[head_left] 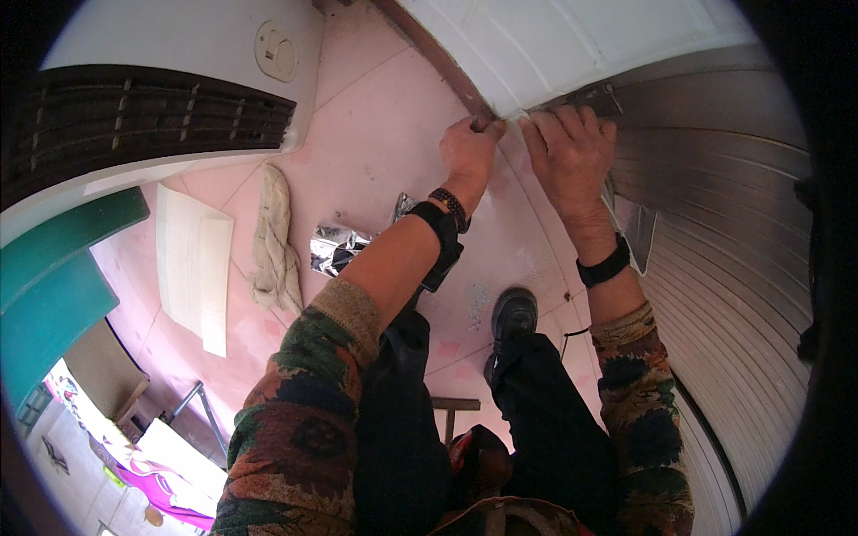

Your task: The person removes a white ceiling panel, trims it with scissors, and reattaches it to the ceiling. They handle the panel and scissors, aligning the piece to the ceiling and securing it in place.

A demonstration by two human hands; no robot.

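At the near corner of the white panel (617, 45), two hands meet: the left hand (468, 159) has its fingers bunched, the right hand (569, 161) curls over the edge; I can't tell what either grips. Pink floor (384, 125) runs leftward to one twisted cloth (273, 237) and one white sheet (189, 263); one slatted shutter (733, 232) crowds the right.

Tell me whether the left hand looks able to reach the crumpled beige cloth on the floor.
Probably yes: only pink floor shows between the left hand and the cloth, though that hand is at the corner of the white panel and bending may be needed.
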